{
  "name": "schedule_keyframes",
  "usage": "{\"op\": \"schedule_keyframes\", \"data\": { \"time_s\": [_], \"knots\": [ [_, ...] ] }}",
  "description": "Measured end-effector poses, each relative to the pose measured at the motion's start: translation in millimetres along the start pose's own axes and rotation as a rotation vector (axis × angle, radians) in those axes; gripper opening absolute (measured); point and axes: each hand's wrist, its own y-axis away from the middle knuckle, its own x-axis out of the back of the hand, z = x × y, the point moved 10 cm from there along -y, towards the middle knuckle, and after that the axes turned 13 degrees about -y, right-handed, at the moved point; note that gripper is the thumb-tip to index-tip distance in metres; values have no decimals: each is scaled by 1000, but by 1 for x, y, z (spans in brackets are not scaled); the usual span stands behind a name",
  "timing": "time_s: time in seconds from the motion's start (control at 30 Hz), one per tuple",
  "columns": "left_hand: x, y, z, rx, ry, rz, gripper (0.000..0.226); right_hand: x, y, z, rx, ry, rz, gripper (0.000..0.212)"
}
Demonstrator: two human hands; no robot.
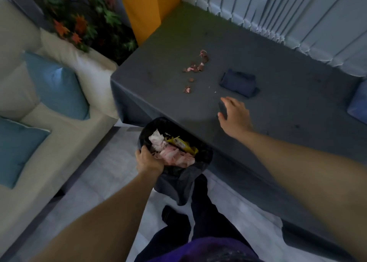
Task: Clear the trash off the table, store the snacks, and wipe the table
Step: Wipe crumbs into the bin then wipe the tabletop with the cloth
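A grey-clothed table (pixel 258 49) carries a scatter of small pinkish-brown scraps (pixel 195 67) near its middle and a folded dark blue cloth (pixel 239 83) to their right. My left hand (pixel 149 161) grips the near rim of a black-lined trash bin (pixel 204 154), held just below the table's front edge. Crumpled pink tissues and a yellow wrapper (pixel 181 144) lie inside the bin. My right hand (pixel 235 115) hovers over the table in front of the cloth with fingers relaxed and spread, holding nothing.
A cream sofa (pixel 59 134) with blue cushions (pixel 57 87) stands at the left. A plant (pixel 85 23) and an orange panel (pixel 147 9) lie behind the table, and vertical blinds (pixel 297 13) run along the right. My legs (pixel 198 212) are over the pale floor.
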Motion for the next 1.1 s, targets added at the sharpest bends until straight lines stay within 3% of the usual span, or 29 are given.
{"op": "schedule_keyframes", "data": {
  "time_s": [0.2, 0.37, 0.67, 0.77, 0.93, 1.03, 1.1],
  "knots": [
    [-1, -8, 21, 21, 45, 33, 58, 21, -35, 28, -26, 102, 34, 57],
    [6, -21, 39, 33, 76, 51, 68, 24, -65, 57, -119, 186, -16, 61],
    [17, -34, 60, 40, 53, 82, 69, 21, -104, 79, -124, 203, -91, 57],
    [19, -37, 62, 41, 49, 79, 67, 17, -105, 64, -75, 186, -31, 51],
    [19, -46, 63, 49, 56, 44, 68, -5, -96, 30, 169, 51, -100, 41],
    [22, -53, 62, 47, 54, 35, 70, 16, -106, 39, -4, 114, 110, 39],
    [25, -61, 60, 38, 47, 23, 72, 11, -109, 41, -103, 130, 117, 40]
  ]
}}
